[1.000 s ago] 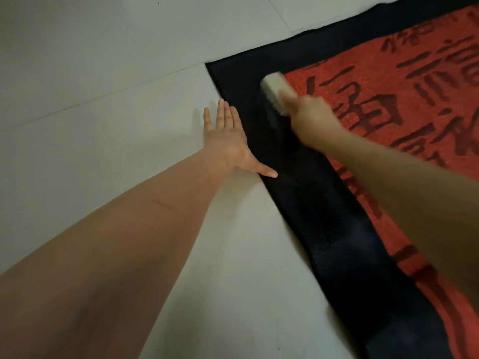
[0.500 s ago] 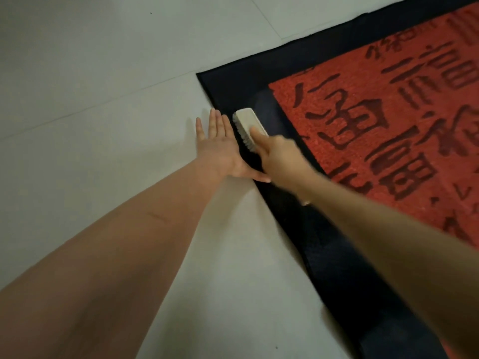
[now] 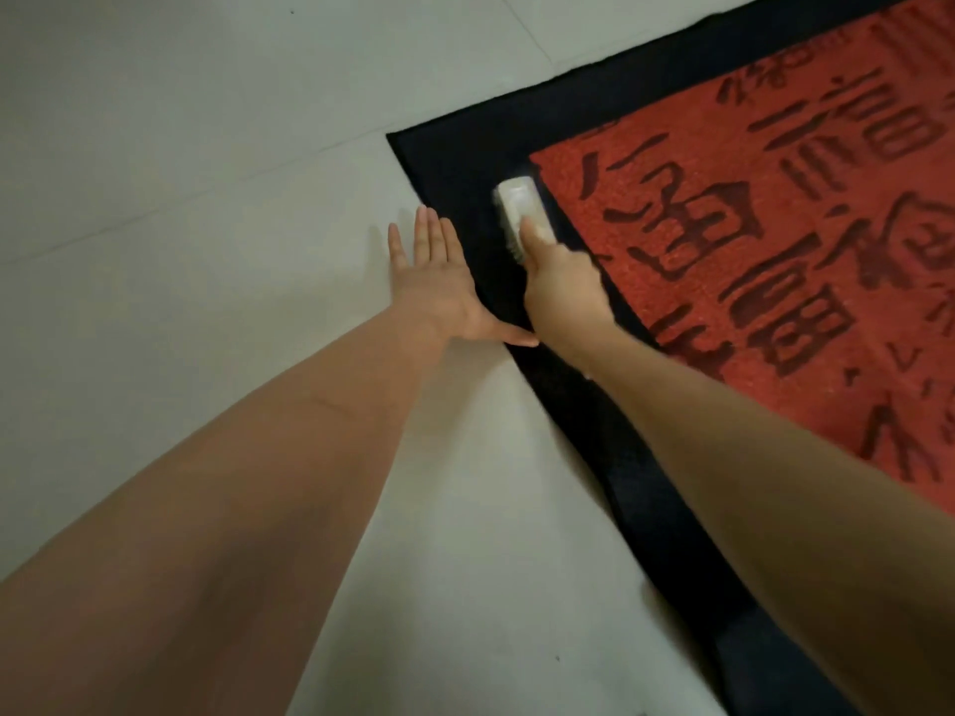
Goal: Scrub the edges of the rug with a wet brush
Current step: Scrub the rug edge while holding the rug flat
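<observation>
A rug (image 3: 646, 509) with a black border and a red middle bearing dark characters lies on the right, one corner pointing up and left. My right hand (image 3: 560, 284) grips a pale scrub brush (image 3: 519, 204) set bristles-down on the black border, close to the red field. My left hand (image 3: 439, 281) lies flat on the floor with straight fingers, right beside the rug's left edge, its thumb reaching onto the border.
Pale floor tiles (image 3: 181, 224) with faint grout lines fill the left and top of the view. The rug's border runs on toward the lower right under my right forearm.
My right hand has slid the brush back and forth along the black border: first toward my left hand, now slightly away toward the red field. My left hand has stayed flat.
</observation>
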The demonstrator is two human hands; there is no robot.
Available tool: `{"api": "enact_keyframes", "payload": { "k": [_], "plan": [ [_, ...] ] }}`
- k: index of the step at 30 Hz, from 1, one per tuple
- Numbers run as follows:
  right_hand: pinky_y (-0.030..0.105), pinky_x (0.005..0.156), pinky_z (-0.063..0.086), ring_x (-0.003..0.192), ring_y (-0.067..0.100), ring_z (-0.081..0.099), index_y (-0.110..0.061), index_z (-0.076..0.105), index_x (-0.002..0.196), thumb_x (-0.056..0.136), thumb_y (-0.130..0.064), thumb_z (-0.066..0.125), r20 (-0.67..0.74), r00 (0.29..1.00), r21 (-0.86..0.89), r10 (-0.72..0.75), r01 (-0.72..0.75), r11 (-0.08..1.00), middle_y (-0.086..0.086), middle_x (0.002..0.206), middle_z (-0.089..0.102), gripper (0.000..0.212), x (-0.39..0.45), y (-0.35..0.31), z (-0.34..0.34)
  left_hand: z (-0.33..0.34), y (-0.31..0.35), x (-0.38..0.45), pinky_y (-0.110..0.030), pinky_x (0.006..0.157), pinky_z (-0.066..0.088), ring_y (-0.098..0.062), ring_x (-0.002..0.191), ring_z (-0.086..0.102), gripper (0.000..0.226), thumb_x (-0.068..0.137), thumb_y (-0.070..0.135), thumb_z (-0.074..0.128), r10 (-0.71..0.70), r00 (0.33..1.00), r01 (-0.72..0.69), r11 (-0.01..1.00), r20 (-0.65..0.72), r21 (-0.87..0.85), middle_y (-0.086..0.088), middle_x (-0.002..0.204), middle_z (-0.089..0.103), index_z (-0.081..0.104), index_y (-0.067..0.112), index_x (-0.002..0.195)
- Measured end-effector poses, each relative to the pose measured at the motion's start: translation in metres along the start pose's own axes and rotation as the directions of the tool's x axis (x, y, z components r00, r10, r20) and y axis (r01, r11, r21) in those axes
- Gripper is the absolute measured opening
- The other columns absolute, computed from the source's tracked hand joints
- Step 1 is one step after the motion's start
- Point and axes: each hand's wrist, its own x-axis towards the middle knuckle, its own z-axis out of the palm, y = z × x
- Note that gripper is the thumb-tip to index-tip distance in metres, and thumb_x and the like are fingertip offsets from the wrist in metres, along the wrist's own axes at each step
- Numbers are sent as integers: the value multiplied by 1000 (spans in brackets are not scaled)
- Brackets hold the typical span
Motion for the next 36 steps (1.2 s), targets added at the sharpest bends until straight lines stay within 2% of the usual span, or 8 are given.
{"api": "enact_keyframes", "payload": {
  "k": [4, 8, 13, 17, 22, 26, 31, 36],
  "plan": [
    [44, 73, 46, 92, 42, 62, -37, 30, 147, 95, -16, 43, 156, 964, -111, -214, 232, 966, 23, 108, 63, 58, -25, 27, -14, 2, -1, -3, -57, 113, -18, -28, 144, -30, 161, 44, 100, 49, 17, 1000, -17, 1000, -21, -7, -16, 159, -25, -20, 0, 150],
    [45, 80, 47, 94, 43, 61, -35, 30, 147, 92, -7, 38, -25, 996, -98, 91, -93, 991, 26, 105, 62, 62, -24, 54, -32, 12, 2, -8, -56, 116, -16, -29, 145, -28, 160, 43, 101, 48, 76, 992, -78, 997, -99, -19, -16, 160, -22, -14, 1, 153],
    [45, 81, 48, 97, 44, 61, -39, 32, 147, 99, -18, 41, 200, 952, -114, -231, 257, 960, 24, 112, 63, 53, -56, 50, -30, 29, 6, -21, -53, 117, -16, -27, 146, -26, 160, 43, 100, 48, 138, 985, -140, 990, -103, -12, -15, 160, -21, -15, 2, 153],
    [44, 80, 47, 100, 41, 61, -39, 30, 147, 95, -9, 37, 49, 997, -157, 66, -58, 986, 23, 113, 61, 61, -41, 49, -41, 32, 10, -29, -54, 116, -17, -27, 146, -27, 161, 43, 100, 49, 127, 989, -127, 992, -74, 5, -16, 160, -23, -18, 1, 152],
    [41, 76, 44, 101, 38, 61, -33, 23, 151, 94, -9, 41, 88, 983, -220, -162, 178, 959, 18, 111, 60, 64, -53, 5, -14, 29, 11, -34, -54, 114, -19, -27, 145, -28, 162, 42, 98, 51, 80, 996, -80, 997, -38, -7, -17, 159, -25, -20, 0, 150],
    [41, 77, 39, 109, 38, 57, -21, 36, 142, 95, -3, 32, -47, 991, -106, 126, -130, 986, 20, 118, 57, 51, -8, -2, -25, 27, 12, -35, -54, 114, -18, -29, 145, -29, 162, 44, 98, 53, 76, 997, -76, 997, -17, 17, -17, 158, -27, -22, 0, 149],
    [37, 68, 39, 88, 38, 60, -34, 33, 146, 93, -13, 40, 154, 952, -63, -265, 278, 959, 20, 104, 62, 58, -32, 0, -11, 34, 11, -36, -53, 114, -18, -28, 145, -28, 159, 46, 98, 52, 80, 995, -80, 997, -53, 5, -15, 159, -26, -22, 3, 151],
    [46, 85, 46, 104, 43, 57, -28, 35, 146, 93, -5, 38, -5, 994, -107, 107, -107, 988, 23, 115, 58, 57, -20, 39, -32, 35, 9, -37, -52, 114, -19, -28, 145, -29, 160, 45, 97, 55, 81, 995, -83, 995, -55, -47, -14, 158, -29, -23, 3, 150]
  ]
}}
